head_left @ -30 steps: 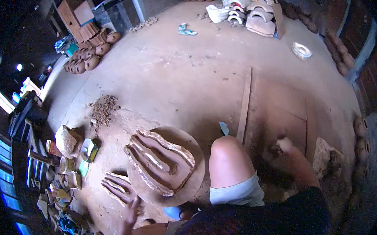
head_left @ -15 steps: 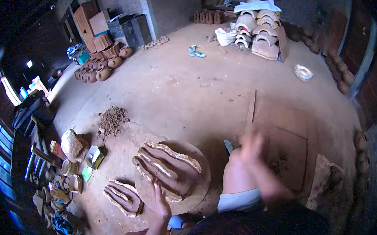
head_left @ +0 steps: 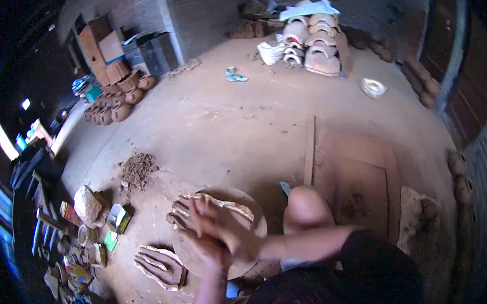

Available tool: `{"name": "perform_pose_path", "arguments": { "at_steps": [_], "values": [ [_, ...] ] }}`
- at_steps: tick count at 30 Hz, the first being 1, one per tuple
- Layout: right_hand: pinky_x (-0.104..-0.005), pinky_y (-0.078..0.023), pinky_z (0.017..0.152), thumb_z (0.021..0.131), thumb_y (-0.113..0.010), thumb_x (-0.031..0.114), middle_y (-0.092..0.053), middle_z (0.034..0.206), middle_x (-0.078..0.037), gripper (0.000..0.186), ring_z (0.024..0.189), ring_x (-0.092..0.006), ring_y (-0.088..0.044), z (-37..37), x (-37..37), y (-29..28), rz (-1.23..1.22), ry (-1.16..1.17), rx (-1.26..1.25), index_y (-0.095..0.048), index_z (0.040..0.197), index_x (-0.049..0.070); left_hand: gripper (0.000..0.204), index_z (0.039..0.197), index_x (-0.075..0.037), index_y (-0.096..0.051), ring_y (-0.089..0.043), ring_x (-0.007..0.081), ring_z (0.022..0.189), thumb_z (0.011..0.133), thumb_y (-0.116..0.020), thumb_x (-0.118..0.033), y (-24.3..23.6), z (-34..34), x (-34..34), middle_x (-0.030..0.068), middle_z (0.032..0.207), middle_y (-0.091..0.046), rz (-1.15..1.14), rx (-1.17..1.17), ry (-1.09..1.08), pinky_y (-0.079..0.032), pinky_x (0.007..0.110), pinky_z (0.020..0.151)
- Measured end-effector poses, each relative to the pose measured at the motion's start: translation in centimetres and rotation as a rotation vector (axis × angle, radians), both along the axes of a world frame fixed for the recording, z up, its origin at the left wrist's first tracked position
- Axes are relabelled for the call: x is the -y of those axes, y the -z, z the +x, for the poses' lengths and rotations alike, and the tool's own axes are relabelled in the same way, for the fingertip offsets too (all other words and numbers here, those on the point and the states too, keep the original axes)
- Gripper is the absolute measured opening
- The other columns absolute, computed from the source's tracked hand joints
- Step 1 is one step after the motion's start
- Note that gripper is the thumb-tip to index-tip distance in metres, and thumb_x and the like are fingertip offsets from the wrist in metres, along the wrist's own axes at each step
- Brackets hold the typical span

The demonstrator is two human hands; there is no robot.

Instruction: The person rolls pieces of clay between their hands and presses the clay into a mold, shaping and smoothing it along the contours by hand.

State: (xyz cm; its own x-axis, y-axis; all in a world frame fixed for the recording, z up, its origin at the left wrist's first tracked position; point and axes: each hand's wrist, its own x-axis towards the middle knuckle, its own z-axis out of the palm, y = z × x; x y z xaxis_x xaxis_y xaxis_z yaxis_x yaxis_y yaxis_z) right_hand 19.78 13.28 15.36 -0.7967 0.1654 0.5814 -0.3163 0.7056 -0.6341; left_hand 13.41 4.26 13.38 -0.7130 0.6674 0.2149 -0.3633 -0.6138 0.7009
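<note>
The left hand (head_left: pixel 211 250) and right hand (head_left: pixel 233 232) meet, fingers extended; I cannot tell whether they hold anything. Beneath, the large pale-rimmed, ridged brown clay piece (head_left: pixel 237 208) lies on the round tan board (head_left: pixel 261 223), long axis slanting far-left to near-right.

In the lower centre of the frame, a brown, hollowed clay form (head_left: pixel 237 210) with an uneven pale rim lies partly hidden, open side up, on a flat round disc (head_left: pixel 187 254).
</note>
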Motion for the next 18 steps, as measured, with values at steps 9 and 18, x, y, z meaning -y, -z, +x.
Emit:
{"name": "perform_pose_path", "arguments": {
  "at_steps": [9, 18],
  "values": [
    [-0.0472, -0.008, 0.129, 0.107, -0.04, 0.058, 0.004, 0.174, -0.02, 0.09, 0.162, -0.0331, 0.002, -2.0, 0.4, 0.9, -0.375, -0.003, 0.074, 0.0, 0.167, 0.004, 0.109, 0.169, -0.017, -0.008, -0.008, 0.0297, 0.161, 0.09, -0.021, -0.091, 1.6, -0.6, -0.5, 0.0106, 0.176, -0.008, 0.032, -0.274, -0.09, -0.004, 0.052, 0.129],
    [-0.0411, -0.02, 0.126, 0.111, -0.032, 0.053, -0.021, 0.166, -0.013, 0.075, 0.154, -0.0252, -0.019, -3.1, 2.5, 4.9, -0.545, -0.186, 0.137, -0.014, 0.165, 0.003, 0.091, 0.169, -0.012, -0.006, -0.004, 0.028, 0.161, 0.103, -0.028, -0.071, 2.1, -1.2, 0.4, 0.01, 0.176, -0.005, 0.258, -0.274, 0.06, -0.003, 0.051, 0.13]
  ]
}}
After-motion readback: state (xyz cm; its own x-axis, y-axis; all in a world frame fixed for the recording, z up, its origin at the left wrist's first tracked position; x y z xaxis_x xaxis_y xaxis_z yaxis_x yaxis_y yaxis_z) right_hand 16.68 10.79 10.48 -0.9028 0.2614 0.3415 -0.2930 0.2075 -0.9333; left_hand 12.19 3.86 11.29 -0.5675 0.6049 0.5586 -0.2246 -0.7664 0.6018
